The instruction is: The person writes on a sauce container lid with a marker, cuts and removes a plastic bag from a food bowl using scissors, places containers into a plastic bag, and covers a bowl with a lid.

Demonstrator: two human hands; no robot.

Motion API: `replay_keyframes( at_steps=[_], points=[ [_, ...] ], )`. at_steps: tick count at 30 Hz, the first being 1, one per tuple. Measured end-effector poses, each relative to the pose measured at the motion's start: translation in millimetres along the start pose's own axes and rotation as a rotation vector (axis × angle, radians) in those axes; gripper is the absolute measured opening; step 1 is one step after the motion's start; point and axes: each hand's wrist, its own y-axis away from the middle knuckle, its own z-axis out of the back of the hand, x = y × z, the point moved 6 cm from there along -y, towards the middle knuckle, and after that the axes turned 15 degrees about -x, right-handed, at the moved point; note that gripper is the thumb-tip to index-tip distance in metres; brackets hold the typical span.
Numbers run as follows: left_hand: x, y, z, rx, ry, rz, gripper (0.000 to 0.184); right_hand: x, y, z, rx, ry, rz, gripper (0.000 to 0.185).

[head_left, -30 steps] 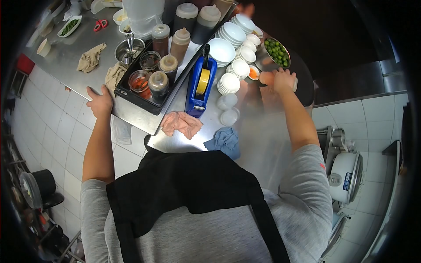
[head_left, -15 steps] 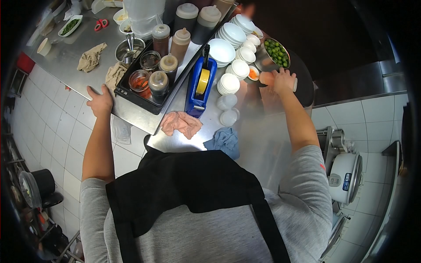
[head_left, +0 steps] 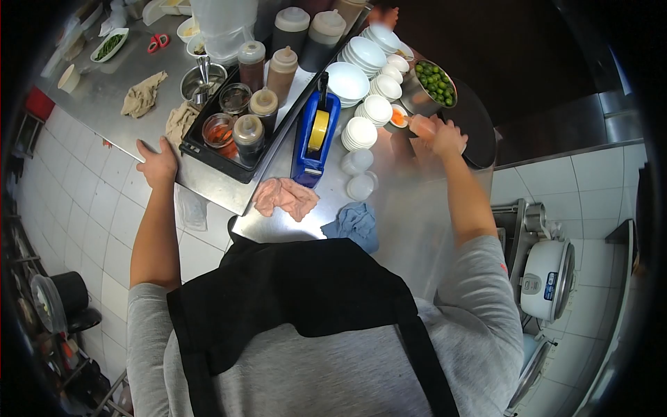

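Observation:
My right hand (head_left: pixel 446 137) is wrapped around a squeeze bottle (head_left: pixel 422 126) with pinkish-orange contents. The bottle is tipped on its side, its tip pointing left at a small white dish (head_left: pixel 398 117) with orange sauce in it. Behind that hand, a steel container (head_left: pixel 415 97) holds green limes (head_left: pixel 435 85). At the left, my left hand (head_left: pixel 158 165) rests on the edge of the steel counter (head_left: pixel 111 118), thumb apart from the fingers, holding nothing. Close to it lie a beige cloth (head_left: pixel 182 122) and a black tray (head_left: pixel 229 167) of sauce bottles and jars.
Stacks of white bowls (head_left: pixel 347 81) and small dishes (head_left: pixel 360 133) line the counter's middle. A blue tape dispenser (head_left: pixel 316 139), a pink cloth (head_left: pixel 285 199) and a blue cloth (head_left: pixel 352 226) sit nearer me. At the top, part of another person's hand (head_left: pixel 385 17) shows, blurred.
My right hand has shifted slightly left and down, bringing the tilted bottle's tip to the dish of orange sauce. My left hand stays at the counter edge.

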Motion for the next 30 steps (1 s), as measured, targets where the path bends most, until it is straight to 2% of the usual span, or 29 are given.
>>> replay_keyframes(
  at_steps=[1, 2, 5, 7, 9, 10, 11, 12, 13, 16, 17, 19, 21, 26, 30],
  points=[
    [6, -2, -5, -0.017, 0.029, 0.008, 0.081, -5, 5, -4, 0.058, -0.046, -0.083, 0.062],
    [8, -9, -9, -0.038, 0.063, 0.011, 0.08, -6, 11, -6, 0.07, -0.098, -0.124, 0.062],
    [-16, -45, 21, -0.472, 0.104, -0.373, 0.069, -5, 29, -5, 0.069, -0.221, -0.206, 0.065],
    [-116, -14, 112, -0.619, 0.462, -0.872, 0.045, -6, 30, -26, 0.022, -0.239, -0.171, 0.072],
    [-215, 37, 170, -0.396, 0.785, -1.042, 0.024, -6, 32, -21, -0.014, -0.301, -0.187, 0.072],
    [-258, 60, 178, -0.119, 0.962, -1.121, 0.016, -7, 34, -17, -0.032, -0.33, -0.197, 0.073],
    [-295, 99, 185, 0.003, 1.026, -1.222, 0.017, -8, 36, -17, -0.044, -0.347, -0.206, 0.072],
    [-330, 143, 187, 0.183, 1.052, -1.405, 0.015, -9, 37, -16, -0.06, -0.363, -0.215, 0.072],
    [-355, 181, 174, 0.273, 1.066, -1.537, 0.013, -11, 36, -14, -0.077, -0.378, -0.225, 0.072],
    [-398, 286, 106, 0.549, 0.865, -1.785, 0.014, -14, 37, -5, -0.114, -0.411, -0.209, 0.064],
    [-406, 314, 74, 0.654, 0.832, -1.833, 0.014, -15, 37, -6, -0.145, -0.451, -0.208, 0.064],
    [-416, 354, 26, 0.727, 0.61, -1.805, 0.017, -20, 36, -10, -0.211, -0.524, -0.211, 0.063],
    [-422, 375, -7, 0.632, 0.503, -1.779, 0.021, -25, 38, -2, -0.228, -0.62, -0.241, 0.065],
    [-428, 401, -47, 0.56, 0.467, -1.822, 0.016, -37, 33, 2, -0.283, -0.711, -0.264, 0.067],
    [-430, 408, -59, 0.576, 0.569, -1.833, 0.018, -40, 26, -10, -0.303, -0.699, -0.264, 0.067]
  ],
)
